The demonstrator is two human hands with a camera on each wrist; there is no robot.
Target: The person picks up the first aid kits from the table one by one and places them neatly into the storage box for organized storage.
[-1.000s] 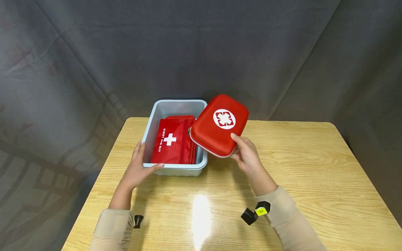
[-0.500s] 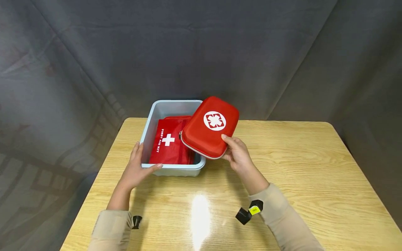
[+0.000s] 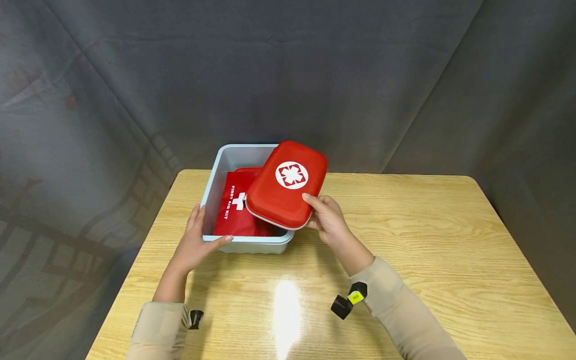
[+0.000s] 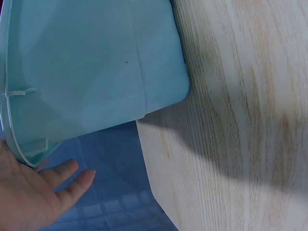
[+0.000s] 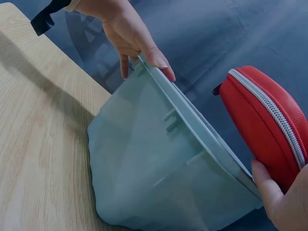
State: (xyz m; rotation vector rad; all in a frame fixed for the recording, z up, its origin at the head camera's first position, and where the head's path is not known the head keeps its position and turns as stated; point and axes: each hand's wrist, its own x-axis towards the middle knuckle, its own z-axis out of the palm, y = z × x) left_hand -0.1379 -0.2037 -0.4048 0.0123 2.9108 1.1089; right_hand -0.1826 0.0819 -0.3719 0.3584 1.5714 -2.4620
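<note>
A red zipped first aid case point(image 3: 288, 182) with a white round emblem hangs tilted over the right part of a grey-blue plastic bin point(image 3: 258, 246). My right hand point(image 3: 329, 220) grips its near right corner, thumb on top. In the right wrist view, the silver zipper of the case shows above the bin's rim. Inside the bin lies a flat red first aid kit pouch point(image 3: 234, 220) with a white cross, partly hidden by the case. My left hand point(image 3: 193, 245) rests at the bin's near left corner, thumb along the rim and fingers fairly straight along the left side.
The bin stands on a light wooden table point(image 3: 405, 240) near its far left edge. Behind the table hangs a dark grey cloth point(image 3: 337, 75). Black wrist-worn devices point(image 3: 348, 301) sit by the sleeves.
My right hand has carried the red case leftward, so it now covers more of the bin and the pouch. My left hand has stayed at the bin's corner.
</note>
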